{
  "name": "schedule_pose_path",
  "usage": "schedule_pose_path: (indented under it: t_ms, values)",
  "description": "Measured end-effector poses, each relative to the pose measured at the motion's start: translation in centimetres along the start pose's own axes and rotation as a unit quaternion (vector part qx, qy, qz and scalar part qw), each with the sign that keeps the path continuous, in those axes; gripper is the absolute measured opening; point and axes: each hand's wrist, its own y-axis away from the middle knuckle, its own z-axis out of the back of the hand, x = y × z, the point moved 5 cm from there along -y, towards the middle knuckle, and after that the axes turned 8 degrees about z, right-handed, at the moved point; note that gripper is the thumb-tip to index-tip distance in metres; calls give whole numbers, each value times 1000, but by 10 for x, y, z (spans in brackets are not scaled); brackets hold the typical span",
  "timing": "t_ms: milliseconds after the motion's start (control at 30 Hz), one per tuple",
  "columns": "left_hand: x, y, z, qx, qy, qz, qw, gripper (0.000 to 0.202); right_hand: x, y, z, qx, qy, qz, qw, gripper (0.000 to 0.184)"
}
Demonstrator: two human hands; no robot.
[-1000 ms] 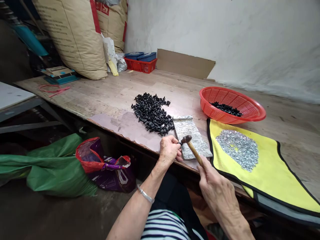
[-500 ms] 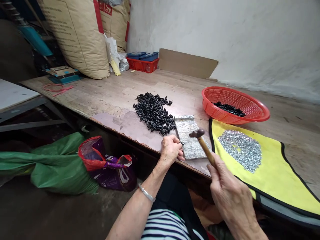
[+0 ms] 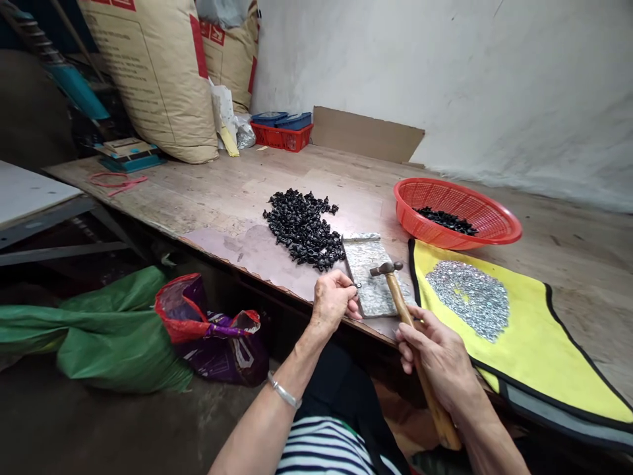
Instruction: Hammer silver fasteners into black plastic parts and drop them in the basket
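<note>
My left hand (image 3: 332, 295) pinches a small black part (image 3: 357, 285) at the left edge of a grey speckled slab (image 3: 368, 257). In my right hand (image 3: 438, 349) is a hammer (image 3: 394, 293) with a wooden handle, gripped partway along. The hammer's dark metal head hangs over the slab, a little right of my left fingers. Beyond the slab's left side lies a heap of small black parts (image 3: 301, 227). To the right, many tiny shiny metal pieces (image 3: 467, 300) are spread on a yellow cloth (image 3: 544, 343) with black edging.
A red plastic basket (image 3: 499, 224) holding black parts stands behind the cloth. Large paper sacks (image 3: 148, 72), a red crate (image 3: 284, 138) with blue trays and a cardboard sheet (image 3: 366, 134) are farther back. A purple bag (image 3: 222, 349) and green sack (image 3: 119, 330) sit below the table's edge.
The hammer's head has come down and swung slightly left toward the slab, and its handle now shows below my right hand. My left hand keeps its pinch beside the slab. The view has shifted slightly.
</note>
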Motion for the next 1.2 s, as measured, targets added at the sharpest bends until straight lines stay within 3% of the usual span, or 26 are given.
schedule_pose_path:
  t_ms: [100, 167, 233, 333, 400, 433, 467, 533, 600, 633, 700, 767, 967, 1200]
  values:
    - [-6, 18, 8, 20, 24, -26, 999, 12, -4, -6, -2, 12, 18, -17, 1000, 58]
    - [-10, 31, 14, 31, 26, -39, 998, 13, -3, -9, 1, -3, 168, 10, 986, 45]
    - [-12, 44, 19, 39, 21, -49, 998, 12, 2, -10, 3, -26, 330, 59, 942, 30]
    - [-14, 58, 25, 42, 9, -60, 997, 10, 17, -2, 3, -71, 511, 149, 844, 22]
    - [-15, 65, 27, 36, -11, -64, 997, 9, 31, 8, 0, -97, 562, 218, 792, 21]
    - [-15, 68, 27, 32, -24, -66, 997, 8, 37, 13, -3, -102, 550, 253, 789, 21]
    - [-15, 70, 27, 30, -38, -69, 996, 8, 42, 18, -5, -95, 503, 275, 814, 21]
    - [-14, 73, 25, 34, -62, -73, 995, 6, 45, 24, -11, -36, 345, 265, 900, 23]
    - [-13, 75, 22, 48, -73, -78, 993, 5, 38, 26, -25, 62, 167, 179, 968, 28]
    - [-13, 75, 21, 56, -73, -81, 992, 4, 34, 27, -32, 103, 93, 128, 982, 31]
    - [-11, 75, 20, 72, -64, -83, 992, 4, 30, 29, -45, 141, -11, 60, 988, 32]
    - [-9, 72, 21, 92, -37, -80, 992, 3, 29, 29, -51, 125, -58, 43, 989, 28]
    - [3, 59, 23, 138, 96, -39, 985, 9, 30, 27, -58, 90, -97, 28, 991, 27]
    - [8, 55, 25, 137, 136, 14, 981, 17, 29, 26, -61, 89, -103, 15, 991, 29]
